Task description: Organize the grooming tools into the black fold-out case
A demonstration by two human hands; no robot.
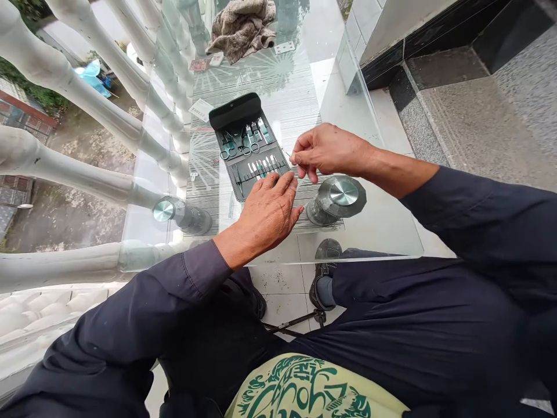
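Observation:
A dark grooming kit case [239, 116] lies unfolded on the glass table. Scissors [250, 149] and clippers [263, 130] sit in its upper part, and a row of slim tools [263, 165] in its lower part. My left hand [272, 206] rests palm down over the case's near right corner, its fingers spread. Just right of the case, my right hand [319, 152] is raised with thumb and index finger pinched on a thin tool too small to name.
A crumpled brown cloth [241, 29] lies at the table's far end, near a white card [285, 47]. Below the glass top [369, 232] stand thick legs with metal caps [343, 191] [164, 209]. White balusters [87, 171] line the left; stone steps [470, 104] rise at the right.

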